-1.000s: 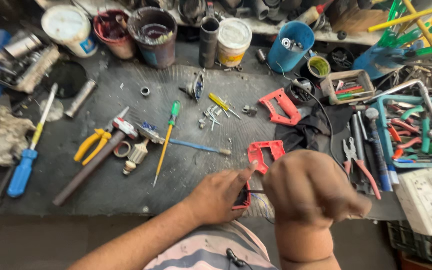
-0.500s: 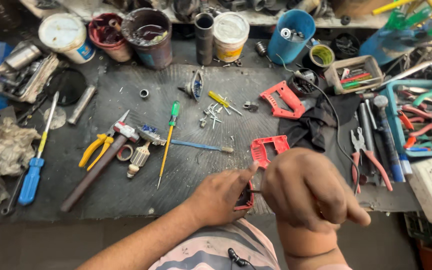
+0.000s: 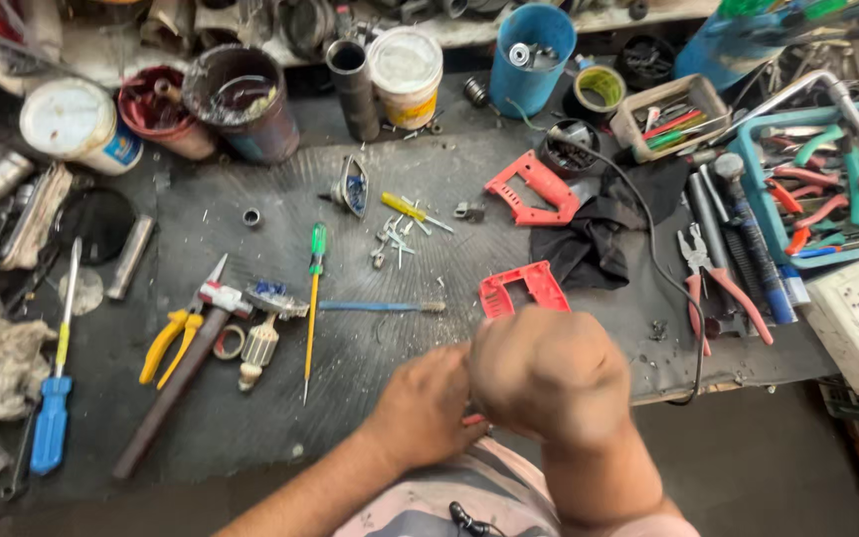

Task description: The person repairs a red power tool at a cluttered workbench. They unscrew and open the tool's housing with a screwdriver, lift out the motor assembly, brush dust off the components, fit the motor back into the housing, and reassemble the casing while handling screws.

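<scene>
**Bench inventory, from your hands outward**

Your right hand (image 3: 552,373) is a closed fist at the near edge of the workbench (image 3: 370,348); what it grips is hidden behind the knuckles. Your left hand (image 3: 428,406) presses against it, fingers curled on a small red part (image 3: 472,419) that barely shows between the two hands. Just beyond the fist lies a red plastic housing half (image 3: 521,289). To its left lie a blue-handled brush (image 3: 380,306), a green-handled screwdriver (image 3: 313,298), a small motor armature (image 3: 258,348), yellow-handled pliers (image 3: 173,340) and, far left, a blue-handled screwdriver (image 3: 52,398). Mid-bench sit loose screws (image 3: 393,242), a second red housing half (image 3: 532,189) and a black cloth (image 3: 589,239). At the back stand a blue cup (image 3: 532,55) and a white tub (image 3: 405,75)
</scene>
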